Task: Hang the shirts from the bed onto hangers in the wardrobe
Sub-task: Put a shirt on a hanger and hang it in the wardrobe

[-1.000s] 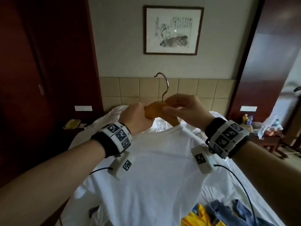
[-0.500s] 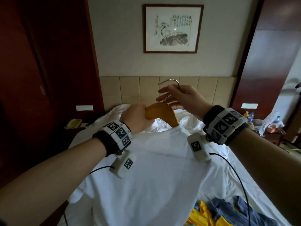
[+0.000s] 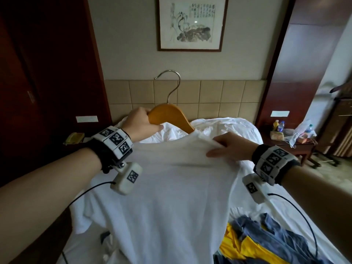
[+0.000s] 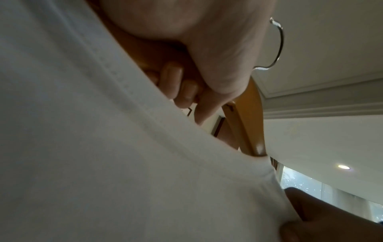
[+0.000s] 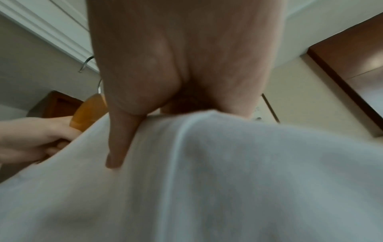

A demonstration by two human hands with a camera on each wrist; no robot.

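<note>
White shirt on wooden hanger

Arms: bare forearms, no sleeves showing.
Left hand: bare, no glove or ring visible.
Right hand: bare as well.
Wristbands: one on each wrist, a black strap carrying white square tiles printed with black-and-white coded markers.
Camera pods: a small white box under each wrist, bearing one coded marker.
Cables: a thin black lead trails from each pod.
</note>
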